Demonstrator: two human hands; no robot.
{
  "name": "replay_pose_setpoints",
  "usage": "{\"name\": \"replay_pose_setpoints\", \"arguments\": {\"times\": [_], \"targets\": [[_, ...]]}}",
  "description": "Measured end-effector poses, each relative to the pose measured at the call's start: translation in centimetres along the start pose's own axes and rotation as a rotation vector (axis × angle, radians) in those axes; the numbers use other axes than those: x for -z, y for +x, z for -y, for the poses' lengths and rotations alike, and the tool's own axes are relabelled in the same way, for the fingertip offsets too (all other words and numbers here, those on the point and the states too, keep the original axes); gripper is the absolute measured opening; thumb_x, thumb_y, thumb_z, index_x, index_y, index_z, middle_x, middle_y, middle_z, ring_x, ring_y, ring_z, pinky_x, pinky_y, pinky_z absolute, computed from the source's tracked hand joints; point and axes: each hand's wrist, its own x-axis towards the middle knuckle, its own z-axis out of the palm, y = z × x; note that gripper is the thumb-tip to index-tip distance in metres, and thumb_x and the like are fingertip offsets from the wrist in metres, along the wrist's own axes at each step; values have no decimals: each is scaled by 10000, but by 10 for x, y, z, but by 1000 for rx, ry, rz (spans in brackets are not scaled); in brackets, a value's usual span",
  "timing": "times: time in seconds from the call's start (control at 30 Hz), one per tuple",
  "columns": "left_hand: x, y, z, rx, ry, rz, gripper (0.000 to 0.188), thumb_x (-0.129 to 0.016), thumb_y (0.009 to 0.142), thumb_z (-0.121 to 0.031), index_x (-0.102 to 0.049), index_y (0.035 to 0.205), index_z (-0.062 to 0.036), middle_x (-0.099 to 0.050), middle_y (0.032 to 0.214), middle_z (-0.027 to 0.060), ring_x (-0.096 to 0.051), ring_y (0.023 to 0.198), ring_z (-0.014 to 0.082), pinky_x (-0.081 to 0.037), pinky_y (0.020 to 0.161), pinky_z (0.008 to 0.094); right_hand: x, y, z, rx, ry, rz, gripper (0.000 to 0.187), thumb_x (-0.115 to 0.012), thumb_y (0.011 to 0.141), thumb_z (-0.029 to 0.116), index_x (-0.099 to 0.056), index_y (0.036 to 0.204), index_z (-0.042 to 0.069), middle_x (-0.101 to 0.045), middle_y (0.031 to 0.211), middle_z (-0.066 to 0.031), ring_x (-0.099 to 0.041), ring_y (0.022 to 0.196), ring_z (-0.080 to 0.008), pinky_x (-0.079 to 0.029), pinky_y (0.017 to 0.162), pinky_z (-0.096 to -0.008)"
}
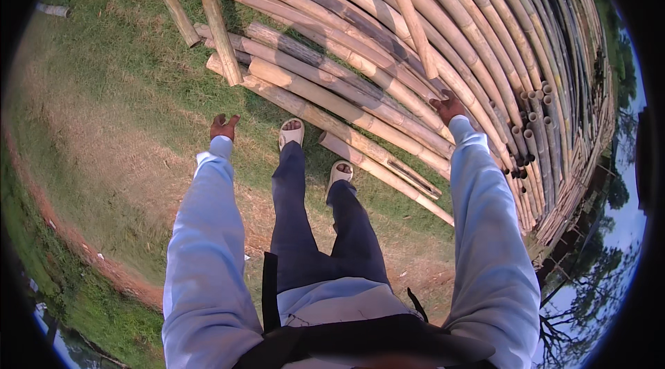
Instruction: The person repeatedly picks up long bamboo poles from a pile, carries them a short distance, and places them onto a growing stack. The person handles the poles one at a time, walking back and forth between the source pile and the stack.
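Both my arms reach forward in light blue sleeves. My left hand [224, 127] hangs over the grass with thumb and fingers apart and nothing in it. Nearest to it is the lower end of an upright-leaning bamboo pole [219, 30]. My right hand [447, 106] is over the stacked bamboo poles [388, 71] with its fingers spread, holding nothing that I can see. Whether it touches a pole I cannot tell. Just beyond its fingertips is the end of another bamboo pole [409, 16], lying across the stack.
Long bamboo poles fan across the far and right sides, with hollow cut ends [533, 130] at the right. A short split-ended bamboo [388, 175] lies close to my sandalled feet [291, 133]. Another leaning pole [170, 2] stands at the far left. Grass [125, 92] covers the left.
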Motion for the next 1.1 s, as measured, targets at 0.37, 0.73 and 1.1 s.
{"name": "replay_pose_setpoints", "arguments": {"times": [0.37,0.73,1.1], "targets": [[-31,138,-49,92,-98,-107,1103,-690,489,-607,-286,1247,84,-397,1209,262,-419,1114,330,-338,935,364,-19,161,16,119,-37,-393,1011,-737,557,404,-189,1294,-17,-359,1241,-259,-378,1150,-346,-315,959,-363],[-49,187,-54,171,-450,141,730,-764,538,-347,-479,1061,73,-584,909,204,-600,786,269,-490,703,361,-52,168,17,21,-226,-275,775,-679,618,383,-321,1204,25,-510,1077,-230,-520,984,-321,-383,859,-376],[-21,145,-75,34,-484,-71,385,-718,536,-193,-572,786,61,-591,650,113,-571,523,196,-463,484,310,-136,75,72,72,864,626,477,-654,594,61,-496,1039,-12,-566,671,-89,-552,534,-177,-465,500,-304]]}}
